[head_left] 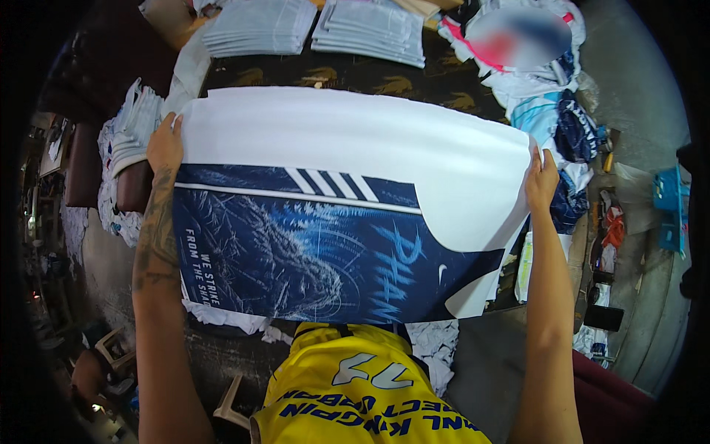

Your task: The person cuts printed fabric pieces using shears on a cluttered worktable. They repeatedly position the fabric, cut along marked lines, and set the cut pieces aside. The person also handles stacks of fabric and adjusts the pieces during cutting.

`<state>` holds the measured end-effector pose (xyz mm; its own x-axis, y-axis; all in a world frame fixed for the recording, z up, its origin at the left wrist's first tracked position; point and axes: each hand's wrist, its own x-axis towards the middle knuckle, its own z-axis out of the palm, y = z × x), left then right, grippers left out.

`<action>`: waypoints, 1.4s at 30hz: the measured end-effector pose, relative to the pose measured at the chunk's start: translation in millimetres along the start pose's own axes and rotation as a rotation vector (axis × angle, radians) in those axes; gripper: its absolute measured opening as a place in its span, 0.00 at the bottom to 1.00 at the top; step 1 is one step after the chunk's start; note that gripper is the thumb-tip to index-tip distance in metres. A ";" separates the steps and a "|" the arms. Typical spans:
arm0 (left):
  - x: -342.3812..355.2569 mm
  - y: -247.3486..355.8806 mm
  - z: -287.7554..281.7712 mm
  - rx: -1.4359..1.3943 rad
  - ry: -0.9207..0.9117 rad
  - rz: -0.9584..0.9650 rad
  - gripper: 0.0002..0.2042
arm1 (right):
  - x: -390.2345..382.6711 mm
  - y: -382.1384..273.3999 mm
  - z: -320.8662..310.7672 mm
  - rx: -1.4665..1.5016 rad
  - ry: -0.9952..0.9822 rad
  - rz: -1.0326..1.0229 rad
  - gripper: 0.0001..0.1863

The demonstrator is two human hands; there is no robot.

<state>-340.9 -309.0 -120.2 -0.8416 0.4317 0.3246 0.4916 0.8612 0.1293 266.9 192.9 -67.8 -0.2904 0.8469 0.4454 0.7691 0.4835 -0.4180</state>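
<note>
Stretched out between my hands is a large white sheet (pixel 333 129) with a dark blue jersey-panel print on its near part; whether it is paper or cloth I cannot tell. My left hand (pixel 165 144) pinches its far left corner. At the right edge my right hand (pixel 542 177) grips the sheet, thumb and fingers closed on it. The near edge hangs down close to my yellow shirt (pixel 355 385), and the lower right corner curls up.
A dark patterned table (pixel 355 78) lies under the sheet. Two stacks of folded white pieces (pixel 259 29) (pixel 367 33) rest at its far side. Piled fabric (pixel 543 118) lines the right. Beyond stands a blue plastic item (pixel 669 207). White scraps (pixel 434 351) lie below the table.
</note>
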 end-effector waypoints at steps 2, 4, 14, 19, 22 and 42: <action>0.9 9.6 22.3 0.038 -0.047 0.021 0.20 | -3.2 12.4 29.6 -0.033 -0.091 -0.023 0.16; 5.8 10.7 41.7 0.131 -0.228 0.033 0.18 | -9.6 22.0 51.9 -0.034 -0.157 -0.032 0.16; -21.5 10.8 11.8 -0.069 0.010 0.190 0.10 | -42.9 47.6 72.0 0.147 -0.255 -0.131 0.24; -297.8 -33.4 -60.2 -0.163 -0.246 0.118 0.08 | -269.5 83.3 -76.8 0.097 -0.099 0.580 0.19; -456.7 -116.8 -48.2 0.186 0.232 -0.728 0.18 | -435.9 110.4 -132.5 0.201 -0.347 1.172 0.19; -696.6 -117.0 -49.4 -1.700 0.013 -1.475 0.20 | -549.4 186.7 -178.6 0.612 -0.730 1.079 0.21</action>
<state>198.8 -723.7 -315.1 -0.6860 -0.1000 -0.7207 -0.5994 -0.4839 0.6376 671.7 -221.6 -249.1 -0.0996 0.6851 -0.7216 0.4913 -0.5968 -0.6344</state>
